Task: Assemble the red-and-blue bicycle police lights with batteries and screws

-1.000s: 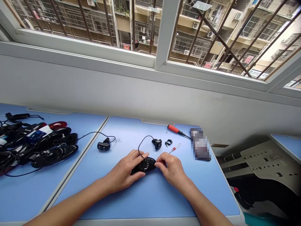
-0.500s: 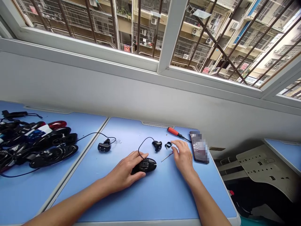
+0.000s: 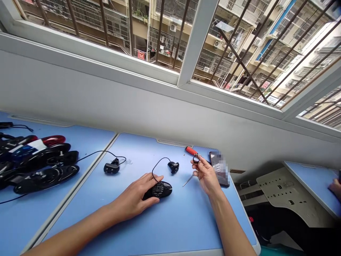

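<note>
My left hand [image 3: 138, 192] is wrapped round the left end of a black oval wired device [image 3: 163, 189] lying on the blue table. A thin cable loops from it to a small black wired clip-like part [image 3: 173, 167] beyond. Raised over the right side, my right hand [image 3: 206, 174] pinches a small black ring clamp [image 3: 195, 159] between thumb and fingers. Below those fingers, a slim metal shaft [image 3: 188, 180] points toward the lower left; its rear end is hidden by the hand. A red-handled screwdriver [image 3: 191, 150] lies just behind the clamp, its shaft partly covered.
A phone [image 3: 223, 179] lies at the table's right edge, partly behind my right hand. Another small black wired part [image 3: 111, 168] sits to the left. Several black, red and blue devices [image 3: 48, 160] are piled far left. Another person's hand [image 3: 336, 186] shows at the far right.
My right hand has picked the ring clamp up off the table and lifted it. The metal shaft has shifted slightly with that hand. My left hand stays on the device; the view has turned slightly right.
</note>
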Demonstrator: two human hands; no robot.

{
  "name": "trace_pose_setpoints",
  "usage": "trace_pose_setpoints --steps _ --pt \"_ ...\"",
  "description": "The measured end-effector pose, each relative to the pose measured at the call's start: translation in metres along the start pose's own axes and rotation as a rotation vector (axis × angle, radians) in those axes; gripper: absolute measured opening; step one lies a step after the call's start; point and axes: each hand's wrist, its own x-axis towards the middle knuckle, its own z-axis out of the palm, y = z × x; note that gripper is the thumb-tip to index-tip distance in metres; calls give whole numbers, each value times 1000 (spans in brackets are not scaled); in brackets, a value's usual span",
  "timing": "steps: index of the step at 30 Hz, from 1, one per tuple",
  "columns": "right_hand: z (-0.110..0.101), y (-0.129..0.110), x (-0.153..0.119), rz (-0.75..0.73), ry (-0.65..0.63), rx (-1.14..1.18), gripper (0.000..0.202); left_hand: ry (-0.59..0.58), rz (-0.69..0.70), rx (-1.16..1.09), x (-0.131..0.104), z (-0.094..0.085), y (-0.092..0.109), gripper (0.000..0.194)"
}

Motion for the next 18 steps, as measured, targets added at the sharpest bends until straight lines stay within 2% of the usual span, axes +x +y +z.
trace_pose_setpoints --steps 3,6,9,14,18 --pt "-2 -4 -2 132 -83 198 50 -4 -7 -1 0 0 0 56" --pt "-4 -5 -2 146 -87 152 49 2 -10 -2 1 0 -1 56" --pt "-5 -4 -3 110 -53 36 45 -3 -9 -10 1 0 -1 59" --pt "8 0 -13 -38 39 -273 21 -9 -7 -13 4 -1 0 60" --pt "15 5 -17 -152 -12 -515 16 10 -35 41 4 -3 1 60"
